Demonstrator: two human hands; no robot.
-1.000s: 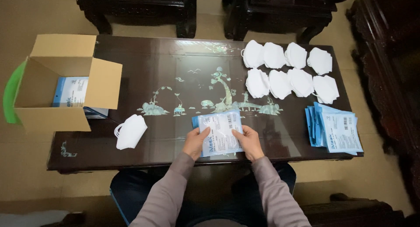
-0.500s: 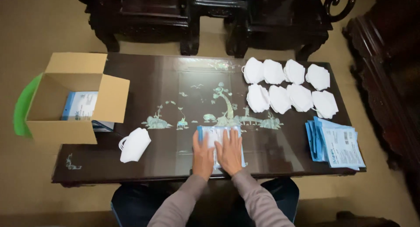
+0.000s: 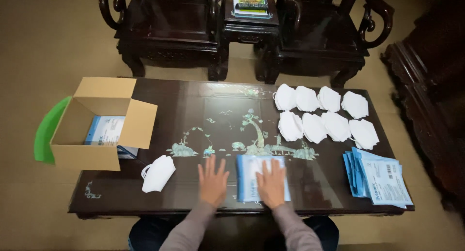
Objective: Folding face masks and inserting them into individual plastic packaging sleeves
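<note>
Since a second ago we have laid the packet (image 3: 261, 176) down flat and our hands have spread: then both held it up, now only the right hand (image 3: 271, 184) lies on it, and the left hand (image 3: 212, 181) has slid off to the bare worktop (image 3: 193, 110) at the packet's 9 o'clock. Both hands are released, fingers splayed and flat, neither in a grip on anything. The packet sits at the worktop's near edge, about 6 o'clock from the inlaid tree.

As for progress, we judge the work partly done. One loose mask (image 3: 157, 173) lies at the left hand's 9 o'clock. Eight more masks (image 3: 322, 116) wait in two rows toward 2 o'clock, all unwrapped. A stack of pouches (image 3: 380, 179) sits at 3 o'clock, apparently not yet filled. The open box (image 3: 94, 122) at 10 o'clock holds only a few flat packets, so most of the packing looks to be ahead. Whether the packet under our right hand is sealed, we cannot tell.
</note>
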